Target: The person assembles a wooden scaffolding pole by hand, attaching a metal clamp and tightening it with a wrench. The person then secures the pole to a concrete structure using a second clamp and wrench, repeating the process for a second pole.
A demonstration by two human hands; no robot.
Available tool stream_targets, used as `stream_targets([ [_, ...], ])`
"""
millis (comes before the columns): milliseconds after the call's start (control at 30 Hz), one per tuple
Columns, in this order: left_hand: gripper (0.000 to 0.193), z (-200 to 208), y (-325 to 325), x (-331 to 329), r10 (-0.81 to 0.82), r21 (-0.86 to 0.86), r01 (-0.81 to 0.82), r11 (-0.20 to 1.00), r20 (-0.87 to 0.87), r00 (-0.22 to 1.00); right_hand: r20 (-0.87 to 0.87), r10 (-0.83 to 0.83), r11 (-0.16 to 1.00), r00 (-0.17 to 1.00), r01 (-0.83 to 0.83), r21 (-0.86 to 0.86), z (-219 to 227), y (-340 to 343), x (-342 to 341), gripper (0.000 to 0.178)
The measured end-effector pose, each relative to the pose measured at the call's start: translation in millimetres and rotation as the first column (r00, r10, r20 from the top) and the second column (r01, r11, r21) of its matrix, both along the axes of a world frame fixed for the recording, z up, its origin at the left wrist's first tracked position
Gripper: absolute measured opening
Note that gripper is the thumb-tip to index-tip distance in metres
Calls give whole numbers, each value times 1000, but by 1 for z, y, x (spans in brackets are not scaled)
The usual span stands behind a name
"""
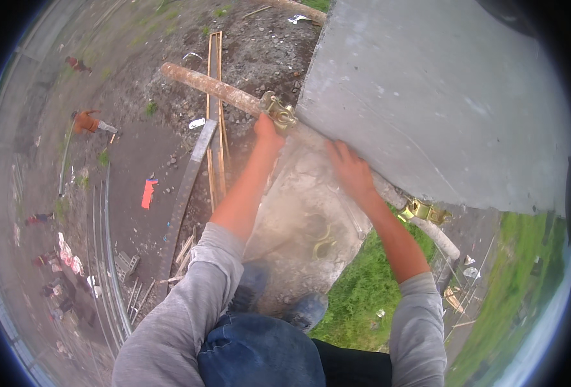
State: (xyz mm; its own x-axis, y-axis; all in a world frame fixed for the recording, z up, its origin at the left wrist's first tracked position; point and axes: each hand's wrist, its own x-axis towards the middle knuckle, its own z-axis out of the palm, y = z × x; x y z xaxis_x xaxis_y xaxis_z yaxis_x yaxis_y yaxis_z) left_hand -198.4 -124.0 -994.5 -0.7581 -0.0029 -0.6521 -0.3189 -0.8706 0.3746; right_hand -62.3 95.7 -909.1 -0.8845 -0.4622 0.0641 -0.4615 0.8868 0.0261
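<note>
A dirty scaffold pipe (218, 89) runs slantwise in front of me, along the lower edge of a smooth grey concrete face. Two brass-coloured clamps sit on it: one scaffold clamp (278, 111) left of the concrete, another clamp (424, 211) toward the right end. My left hand (269, 133) is closed on the pipe right beside the left clamp; its fingertips are partly hidden. Between the two clamps, my right hand (350, 169) lies over the pipe with its fingers bent around it. A third clamp (324, 241) rests loose on the ledge below my hands.
My shoes (306, 311) stand on a narrow, dusty concrete ledge (292, 213). The big concrete face (440, 97) blocks the upper right. Far below lie bare soil, grass (356, 303), planks (216, 142) and long metal pipes (108, 251). Several people, one in orange (87, 122), are down there.
</note>
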Motion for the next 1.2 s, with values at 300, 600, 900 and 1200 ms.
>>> stream_targets([
  [300, 37, 6, -1, -6, 141, -135, -123, 983, 132, 981, -24, 1, 997, 1000, -3, -73, -4, 3, 1, 76],
  [600, 35, 5, -10, 1, -94, 26, 95, 995, -43, 995, -51, 4, 991, 999, -11, -136, -8, 3, -2, 67],
  [900, 41, 8, -11, 2, -140, -10, 140, 990, 0, 990, -46, 33, 992, 998, -38, -123, -2, 6, -1, 62],
  [1200, 31, -11, -10, -2, -104, -2, 104, 995, -1, 995, -62, 33, 988, 997, -42, -147, 1, 4, -1, 59],
])
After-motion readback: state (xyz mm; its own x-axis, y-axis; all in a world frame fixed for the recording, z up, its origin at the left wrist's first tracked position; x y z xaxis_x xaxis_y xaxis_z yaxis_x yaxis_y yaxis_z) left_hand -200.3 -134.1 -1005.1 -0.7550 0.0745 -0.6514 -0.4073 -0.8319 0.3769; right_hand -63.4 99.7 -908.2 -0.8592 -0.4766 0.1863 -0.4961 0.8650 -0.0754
